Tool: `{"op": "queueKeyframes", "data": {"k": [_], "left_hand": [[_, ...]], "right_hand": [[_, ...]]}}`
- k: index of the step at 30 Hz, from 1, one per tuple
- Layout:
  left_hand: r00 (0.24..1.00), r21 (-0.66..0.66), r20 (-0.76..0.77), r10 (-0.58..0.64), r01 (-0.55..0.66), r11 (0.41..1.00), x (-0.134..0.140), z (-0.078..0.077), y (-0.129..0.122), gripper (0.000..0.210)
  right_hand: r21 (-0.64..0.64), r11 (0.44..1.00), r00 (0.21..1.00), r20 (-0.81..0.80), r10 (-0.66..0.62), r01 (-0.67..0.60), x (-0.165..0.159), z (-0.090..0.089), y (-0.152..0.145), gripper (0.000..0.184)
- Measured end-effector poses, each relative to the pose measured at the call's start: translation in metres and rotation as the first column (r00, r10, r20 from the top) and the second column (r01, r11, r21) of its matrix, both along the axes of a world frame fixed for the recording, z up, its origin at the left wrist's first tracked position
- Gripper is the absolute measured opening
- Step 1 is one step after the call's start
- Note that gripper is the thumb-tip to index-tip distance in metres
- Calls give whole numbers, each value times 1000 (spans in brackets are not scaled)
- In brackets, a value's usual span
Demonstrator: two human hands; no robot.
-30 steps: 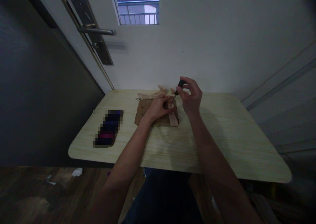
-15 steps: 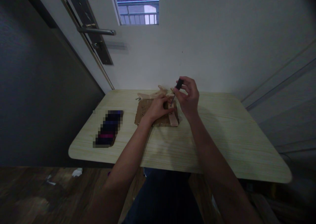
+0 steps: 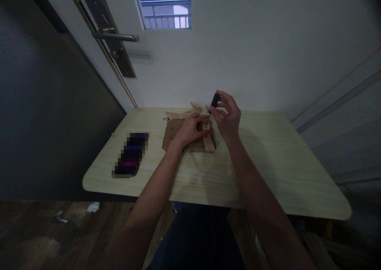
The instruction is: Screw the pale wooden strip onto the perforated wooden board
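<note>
My right hand (image 3: 228, 114) pinches the black handle of a screwdriver (image 3: 215, 100), tilted with its thin shaft pointing down and left. The tip meets a pale wooden strip (image 3: 208, 143) that lies across the right end of a brown cardboard piece (image 3: 170, 134). My left hand (image 3: 191, 130) rests over the cardboard, its thumb and fingers closed around the strip on either side of the screwdriver tip. Whether a screw sits under the tip is too small to make out. Small holes dot the cardboard's left part.
More wooden pieces (image 3: 181, 114) lie behind the cardboard, near the wall side of the table (image 3: 282, 162). A pixelated dark phone-like object (image 3: 131, 155) is at the left. A white door with a lever handle (image 3: 117, 37) stands directly behind the table.
My right hand and the screwdriver handle have shifted very slightly, the handle looking turned a little in the fingers. My left hand and the cardboard stay in place.
</note>
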State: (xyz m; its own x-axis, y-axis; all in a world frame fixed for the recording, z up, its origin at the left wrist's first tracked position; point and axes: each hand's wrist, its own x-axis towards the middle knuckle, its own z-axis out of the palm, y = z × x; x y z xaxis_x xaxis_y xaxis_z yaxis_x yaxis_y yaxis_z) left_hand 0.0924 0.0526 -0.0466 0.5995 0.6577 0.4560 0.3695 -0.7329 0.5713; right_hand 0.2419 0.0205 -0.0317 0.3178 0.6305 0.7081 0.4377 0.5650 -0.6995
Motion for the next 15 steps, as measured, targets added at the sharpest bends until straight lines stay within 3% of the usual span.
{"op": "queueKeyframes", "data": {"k": [6, 11, 15], "left_hand": [[1000, -1, -7, 2, -2, 1000, 0, -1, 1, 25], [1000, 8, 2, -3, 3, 1000, 1, -2, 2, 25], [1000, 2, 5, 2, -2, 1000, 1, -2, 2, 25]], "right_hand": [[-21, 1000, 1000, -23, 3, -3, 0, 0, 0, 48], [-41, 999, 999, 55, 0, 3, 1, -1, 0, 50], [-22, 998, 997, 51, 53, -52, 1, -3, 1, 48]]}}
